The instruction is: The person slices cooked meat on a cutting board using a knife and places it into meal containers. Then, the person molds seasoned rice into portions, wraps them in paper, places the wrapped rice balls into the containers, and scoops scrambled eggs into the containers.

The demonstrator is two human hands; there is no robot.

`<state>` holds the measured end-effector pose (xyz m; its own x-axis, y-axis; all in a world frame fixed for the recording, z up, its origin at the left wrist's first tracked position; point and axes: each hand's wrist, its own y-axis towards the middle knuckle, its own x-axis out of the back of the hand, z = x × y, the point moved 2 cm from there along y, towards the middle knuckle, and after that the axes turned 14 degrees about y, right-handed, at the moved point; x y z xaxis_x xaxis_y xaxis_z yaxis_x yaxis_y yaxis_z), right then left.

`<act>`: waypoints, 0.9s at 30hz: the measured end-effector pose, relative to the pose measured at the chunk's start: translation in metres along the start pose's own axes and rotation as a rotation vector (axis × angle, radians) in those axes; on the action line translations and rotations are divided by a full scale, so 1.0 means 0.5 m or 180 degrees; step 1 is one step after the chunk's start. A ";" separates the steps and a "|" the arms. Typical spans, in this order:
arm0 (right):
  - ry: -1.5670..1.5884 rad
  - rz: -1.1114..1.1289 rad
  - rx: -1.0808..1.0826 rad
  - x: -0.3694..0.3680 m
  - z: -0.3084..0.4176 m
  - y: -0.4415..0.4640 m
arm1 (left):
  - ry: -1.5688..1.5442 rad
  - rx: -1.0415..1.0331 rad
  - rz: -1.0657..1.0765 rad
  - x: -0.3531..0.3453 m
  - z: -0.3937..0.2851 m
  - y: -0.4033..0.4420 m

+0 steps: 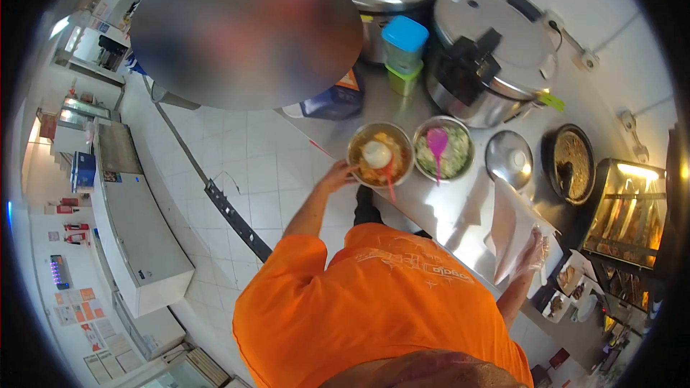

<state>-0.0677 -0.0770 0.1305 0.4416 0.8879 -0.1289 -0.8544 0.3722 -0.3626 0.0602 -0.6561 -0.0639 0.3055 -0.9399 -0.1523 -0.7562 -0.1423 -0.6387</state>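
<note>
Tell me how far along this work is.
Set out already: the bowl of orange food with its red spoon, and the bowl of green-and-white food with its pink spoon, both uncovered. In hand: the left hand is at the orange food's rim; the right holds white packaging. Left, probably: any spooning out, since neither hand is on a spoon.

Ahead of me, two large metal cookers (503, 36) stand on the desk (468, 205), near some stacked plastic containers (404, 61) (bright blue lid on top, green at the bottom). To my right, a dark pan (548, 162) holds grainy brown food (576, 158) beside a lit display case (632, 205). Off to my left, a long white cabinet (147, 233) sits on the tiled floor (215, 144).
</note>
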 end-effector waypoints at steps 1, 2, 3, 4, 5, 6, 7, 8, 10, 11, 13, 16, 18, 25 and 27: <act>0.0003 0.0020 0.0027 -0.029 -0.010 -0.009 | 0.0498 0.0269 0.0100 0.025 -0.049 -0.022; 0.0007 0.0039 0.0054 -0.058 -0.019 -0.017 | 0.0987 0.0550 0.0203 0.044 -0.100 -0.046; -0.0008 0.0050 0.0045 -0.085 -0.024 -0.026 | 0.1468 0.0823 0.0308 0.068 -0.137 -0.057; -0.0013 0.0056 0.0048 -0.115 -0.028 -0.032 | 0.2083 0.0824 0.0154 0.135 -0.172 -0.061; -0.0017 0.0059 0.0060 -0.146 -0.029 -0.035 | 0.2405 0.0413 -0.0022 0.227 -0.228 -0.038; -0.0037 0.0033 0.0037 -0.171 -0.038 -0.035 | 0.2707 0.0015 -0.0195 0.324 -0.293 -0.003; -0.0064 0.0004 0.0009 -0.198 -0.052 -0.035 | 0.2985 -0.1041 -0.0922 0.405 -0.361 0.038; -0.0100 -0.0029 -0.0031 -0.216 -0.065 -0.041 | 0.3474 -0.1783 -0.1724 0.402 -0.507 0.002; -0.0056 -0.0110 -0.0054 -0.287 -0.054 -0.101 | 0.3804 -0.2451 -0.1994 0.471 -0.656 0.098; -0.0014 -0.0173 -0.0054 -0.314 -0.052 -0.129 | 0.4194 -0.2857 -0.2078 0.507 -0.695 0.176; -0.0168 -0.0160 0.0272 -0.321 -0.069 -0.158 | 0.4053 -0.2452 -0.1291 0.521 -0.760 0.272; -0.0166 -0.0541 0.0426 -0.303 -0.076 -0.198 | 0.3929 -0.2037 -0.0146 0.478 -0.832 0.305; 0.0013 -0.0740 0.0329 -0.304 -0.075 -0.233 | 0.3837 -0.1727 0.0410 0.455 -0.857 0.276; -0.0243 -0.0671 0.0457 -0.302 -0.088 -0.269 | 0.3904 -0.2815 -0.0591 0.314 -0.842 0.055; -0.0250 -0.0591 0.0523 -0.309 -0.097 -0.260 | 0.4162 -0.2747 -0.1060 0.266 -0.826 0.000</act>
<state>-0.0119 -0.2757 0.1530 0.5777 0.8162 0.0002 -0.7966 0.5639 -0.2179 -0.1379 -0.9095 0.2271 0.1765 -0.3755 0.9099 -0.9841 -0.0838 0.1564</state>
